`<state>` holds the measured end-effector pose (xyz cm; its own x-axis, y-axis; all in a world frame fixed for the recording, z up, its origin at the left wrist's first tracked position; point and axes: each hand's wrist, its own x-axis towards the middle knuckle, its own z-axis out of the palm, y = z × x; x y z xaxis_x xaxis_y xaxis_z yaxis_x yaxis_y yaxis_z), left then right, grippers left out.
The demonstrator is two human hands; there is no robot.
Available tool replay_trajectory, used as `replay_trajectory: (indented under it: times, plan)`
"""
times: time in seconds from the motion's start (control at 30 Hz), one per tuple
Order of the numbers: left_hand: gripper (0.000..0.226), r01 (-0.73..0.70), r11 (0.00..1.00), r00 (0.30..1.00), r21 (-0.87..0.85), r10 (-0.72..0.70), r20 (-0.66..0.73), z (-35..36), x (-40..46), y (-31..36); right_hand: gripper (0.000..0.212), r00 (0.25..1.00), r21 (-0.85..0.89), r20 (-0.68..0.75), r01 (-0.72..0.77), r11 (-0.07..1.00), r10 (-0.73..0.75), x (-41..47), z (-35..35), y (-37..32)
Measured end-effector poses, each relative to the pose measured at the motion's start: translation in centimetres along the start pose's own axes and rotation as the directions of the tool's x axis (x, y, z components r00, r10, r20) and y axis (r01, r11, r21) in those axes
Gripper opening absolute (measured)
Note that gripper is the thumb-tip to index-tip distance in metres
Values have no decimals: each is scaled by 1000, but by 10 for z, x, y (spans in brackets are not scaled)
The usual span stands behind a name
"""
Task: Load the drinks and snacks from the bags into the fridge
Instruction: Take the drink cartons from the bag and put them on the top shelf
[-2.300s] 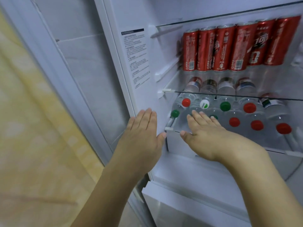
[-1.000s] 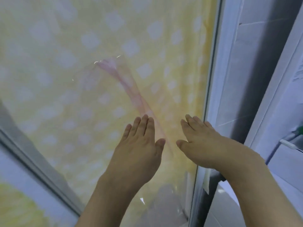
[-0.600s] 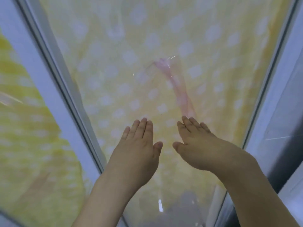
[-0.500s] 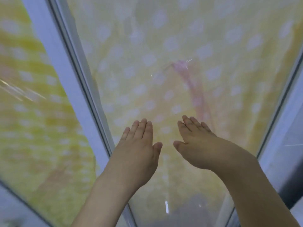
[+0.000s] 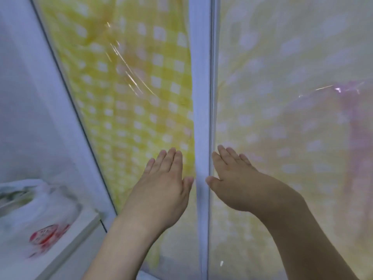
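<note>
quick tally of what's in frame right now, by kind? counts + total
Hands: 2, left hand and right hand, both flat and empty
Plastic bags: 1, white plastic bag with a red mark, lower left on a ledge
Yellow checked panels: 2, left panel and right panel, split by a white frame bar
Total: 5, bar not counted

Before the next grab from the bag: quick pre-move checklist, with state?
1. Left hand free: ok, fingers straight, holding nothing.
2. Right hand free: ok, flat and holding nothing.
3. Bag located: ok, white plastic bag sits lower left on a white ledge.
4. Bag contents: cannot tell, only a blurred red label shows through.
5. Path to the bag: ok, nothing between the left hand and it.
6. Fridge in view: not ok, only the white frame and yellow checked cloth behind glass.
</note>
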<state>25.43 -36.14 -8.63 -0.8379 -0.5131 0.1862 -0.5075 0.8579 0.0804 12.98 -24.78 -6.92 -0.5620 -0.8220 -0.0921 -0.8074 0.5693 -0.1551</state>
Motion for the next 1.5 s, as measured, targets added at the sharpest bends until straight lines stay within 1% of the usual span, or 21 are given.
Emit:
replay_trajectory:
  times: [0.17,0.33,0.53,0.7,0.77,0.87,1.17,1.27,1.4,1.5]
  plan:
    - [66,156,988,988,14,-156,-10,-12,-34,-50,67,987,-36,10,159,987,-158,21,12,-59]
    - [65,338,940,941,43,-337,-31,-23,-77,-104,67,937,-17,29,349,937,-348,37,21,-132]
    - [65,567,817,823,101,-562,-77,-39,-139,-167,65,817,13,88,572,820,-570,47,40,-228]
    - [65,690,711,723,132,-684,-97,-50,-179,-205,65,708,39,132,695,718,-694,50,50,-291]
    - [65,719,682,694,129,-713,-100,-52,-186,-217,66,679,36,154,722,691,-718,54,55,-308]
    - [65,739,665,674,110,-732,-104,-50,-183,-234,66,654,38,185,741,670,-734,68,62,-326]
    - [64,778,620,627,101,-776,-63,-31,-128,-298,65,619,42,229,765,642,-752,152,74,-363]
    - [64,786,612,617,92,-785,-54,-32,-102,-324,65,615,54,218,768,639,-758,189,70,-374]
    - [64,798,599,603,65,-794,-84,-33,-73,-364,64,601,56,203,781,622,-773,232,68,-394]
    - [64,816,577,578,36,-811,-89,-25,-65,-388,64,577,55,223,797,601,-785,257,76,-415]
